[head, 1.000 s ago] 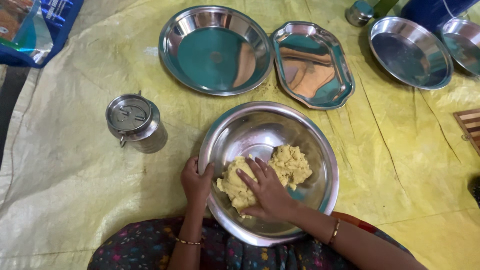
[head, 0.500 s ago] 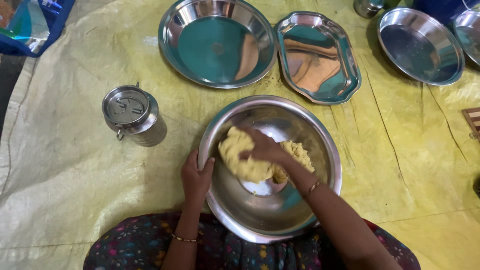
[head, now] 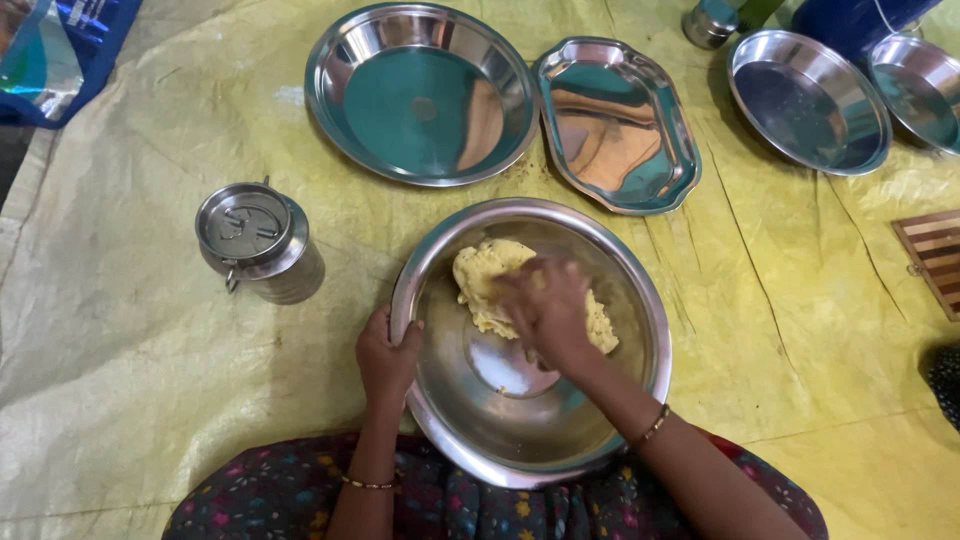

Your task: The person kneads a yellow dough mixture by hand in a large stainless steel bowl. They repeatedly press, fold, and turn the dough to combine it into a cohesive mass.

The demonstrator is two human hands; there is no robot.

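A large steel bowl (head: 612, 420) sits on the yellow sheet right in front of me. Inside it lies a lump of pale yellow dough (head: 480, 275), pushed toward the far side. My right hand (head: 548, 312) presses down on the dough with curled fingers and is slightly blurred. My left hand (head: 386, 356) grips the bowl's left rim, thumb inside the wall. Some white flour shows on the bowl's bare bottom.
A lidded steel can (head: 255, 240) stands left of the bowl. Beyond it lie a round steel plate (head: 420, 92), an oblong steel tray (head: 618, 125) and two more plates (head: 808, 100) at the far right. A wooden board (head: 935, 255) lies at the right edge, a blue bag (head: 60, 50) far left.
The dough has been pushed from the near side of the bowl to the far side, my right hand moving with it. My left hand kept its hold on the rim.
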